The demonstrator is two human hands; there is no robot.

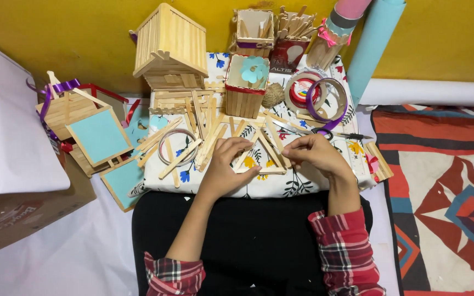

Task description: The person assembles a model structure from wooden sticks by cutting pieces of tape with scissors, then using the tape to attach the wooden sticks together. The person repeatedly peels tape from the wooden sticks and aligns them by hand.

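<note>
Left hand (227, 160) flat, fingers spread, pressing popsicle-stick triangle (260, 155) on floral cloth (297, 183). Right hand (315, 153) pinches triangle's right stick (thumb and forefinger narrow). Stick house (170, 46), scissors (333, 133) behind.

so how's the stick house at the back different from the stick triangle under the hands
The stick house is a finished, solid build standing upright, with closed walls and a sloped roof; the stick triangle lies flat on the flowered cloth as an open outline. The house is much bulkier than the triangle. No hand touches the house, while the left hand and right hand both rest on the triangle. Both are made of pale wooden craft sticks.
</note>
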